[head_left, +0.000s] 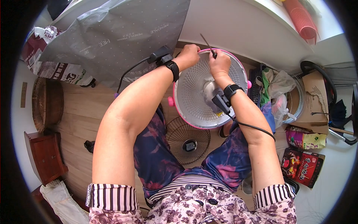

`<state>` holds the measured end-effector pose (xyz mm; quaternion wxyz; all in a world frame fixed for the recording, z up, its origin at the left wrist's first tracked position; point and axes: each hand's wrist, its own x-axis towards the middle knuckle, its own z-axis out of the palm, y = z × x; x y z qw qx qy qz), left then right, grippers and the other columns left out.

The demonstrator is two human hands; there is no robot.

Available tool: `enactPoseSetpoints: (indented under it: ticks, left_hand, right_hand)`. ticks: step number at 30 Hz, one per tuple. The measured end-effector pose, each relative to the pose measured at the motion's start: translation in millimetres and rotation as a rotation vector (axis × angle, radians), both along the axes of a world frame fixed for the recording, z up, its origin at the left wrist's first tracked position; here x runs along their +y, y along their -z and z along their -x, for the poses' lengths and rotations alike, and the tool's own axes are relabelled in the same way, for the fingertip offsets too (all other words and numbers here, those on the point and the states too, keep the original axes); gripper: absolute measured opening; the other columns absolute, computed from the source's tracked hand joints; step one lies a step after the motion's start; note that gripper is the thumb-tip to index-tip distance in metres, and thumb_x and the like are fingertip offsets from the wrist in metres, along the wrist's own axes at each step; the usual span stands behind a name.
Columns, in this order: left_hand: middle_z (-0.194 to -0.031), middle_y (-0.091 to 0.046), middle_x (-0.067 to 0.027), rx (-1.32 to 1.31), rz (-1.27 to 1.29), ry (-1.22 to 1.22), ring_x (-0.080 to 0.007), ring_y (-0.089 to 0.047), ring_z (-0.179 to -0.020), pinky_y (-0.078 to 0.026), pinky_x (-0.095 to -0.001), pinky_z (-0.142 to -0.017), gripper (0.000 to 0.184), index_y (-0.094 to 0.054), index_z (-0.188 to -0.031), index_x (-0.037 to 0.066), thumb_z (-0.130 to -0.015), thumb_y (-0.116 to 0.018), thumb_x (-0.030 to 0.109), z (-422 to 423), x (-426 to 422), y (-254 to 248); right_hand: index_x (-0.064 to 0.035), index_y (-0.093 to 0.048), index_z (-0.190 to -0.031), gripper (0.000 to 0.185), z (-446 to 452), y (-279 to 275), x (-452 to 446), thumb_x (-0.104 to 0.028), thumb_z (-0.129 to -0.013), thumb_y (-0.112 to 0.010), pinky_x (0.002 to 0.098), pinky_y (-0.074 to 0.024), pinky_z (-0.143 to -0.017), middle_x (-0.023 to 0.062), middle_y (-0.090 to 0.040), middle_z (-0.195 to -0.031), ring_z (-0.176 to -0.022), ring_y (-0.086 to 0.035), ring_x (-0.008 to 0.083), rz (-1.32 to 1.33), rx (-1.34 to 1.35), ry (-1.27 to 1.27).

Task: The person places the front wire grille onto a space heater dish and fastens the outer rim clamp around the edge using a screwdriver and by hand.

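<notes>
The wood floor (80, 112) lies under it all. A big gray bag (123, 37) is on the left, near the round heater (192, 89). The heater is in front of the person's knees, with its shiny bowl facing up and a pink edge around it. A round wire cover (179, 140) lies on the floor between the legs, nearer the body. The left hand (189, 56) has its grip on the heater's far edge. The right hand (220, 64) has its grip closed around the dark handle of a thin screwdriver (214, 54), above the bowl. Its metal tip points away from the person.
</notes>
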<state>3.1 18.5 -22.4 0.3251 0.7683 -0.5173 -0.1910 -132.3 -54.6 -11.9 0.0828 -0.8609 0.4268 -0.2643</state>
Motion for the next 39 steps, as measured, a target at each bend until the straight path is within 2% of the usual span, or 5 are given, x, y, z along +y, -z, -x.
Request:
enactPoseSetpoints:
  ticks: [5, 17, 23, 29, 39]
  left_hand:
    - [-0.093, -0.067, -0.0212, 0.029, -0.060, 0.013, -0.0345, -0.065, -0.092, -0.049, -0.0417, -0.081, 0.029, -0.067, -0.103, 0.002, -0.076, -0.071, 0.012, 0, 2, -7]
    - [-0.098, -0.067, -0.0199, 0.068, -0.124, 0.008, -0.0330, -0.064, -0.097, -0.049, -0.0405, -0.084, 0.032, -0.066, -0.106, 0.003, -0.076, -0.071, 0.012, -1, 0, -12]
    - [-0.098, -0.067, -0.0195, 0.028, -0.128, 0.021, -0.0325, -0.064, -0.096, -0.049, -0.0402, -0.084, 0.034, -0.066, -0.106, 0.002, -0.075, -0.072, 0.012, -2, -2, -10]
    - [-0.098, -0.068, -0.0193, 0.093, -0.146, 0.036, -0.0321, -0.065, -0.096, -0.049, -0.0396, -0.084, 0.035, -0.066, -0.107, 0.002, -0.074, -0.072, 0.012, -3, 1, -16]
    - [-0.099, -0.067, -0.0188, 0.064, -0.062, -0.066, -0.0316, -0.065, -0.095, -0.050, -0.0390, -0.084, 0.033, -0.066, -0.106, 0.002, -0.075, -0.071, 0.010, 1, -8, -6]
  right_hand:
    - [-0.0057, -0.069, -0.078, 0.019, 7, 10, -19, -0.025, -0.081, -0.069, 0.0350, -0.0504, -0.059, 0.0100, -0.067, -0.065, -0.061, -0.067, 0.0240, -0.315, -0.338, -0.130]
    - [-0.0049, -0.071, -0.073, 0.011, 15, 15, -27, -0.015, -0.076, -0.072, 0.0275, -0.0492, -0.060, 0.0046, -0.069, -0.066, -0.061, -0.064, 0.0108, -0.593, -0.549, -0.206]
    - [-0.0031, -0.071, -0.078, 0.007, 15, 3, -23, -0.010, -0.078, -0.071, 0.0249, -0.0484, -0.061, 0.0031, -0.069, -0.068, -0.063, -0.062, 0.0081, -0.350, -0.306, -0.214]
    - [-0.0033, -0.071, -0.078, 0.010, 17, 0, -22, -0.012, -0.074, -0.073, 0.0288, -0.0496, -0.061, 0.0070, -0.069, -0.068, -0.062, -0.064, 0.0135, -0.433, -0.400, -0.188]
    - [-0.0061, -0.064, -0.080, 0.007, 10, -14, -15, -0.011, -0.083, -0.068, 0.0229, -0.0294, -0.033, 0.0034, -0.066, -0.071, -0.042, -0.043, 0.0060, -1.119, -0.615, 0.078]
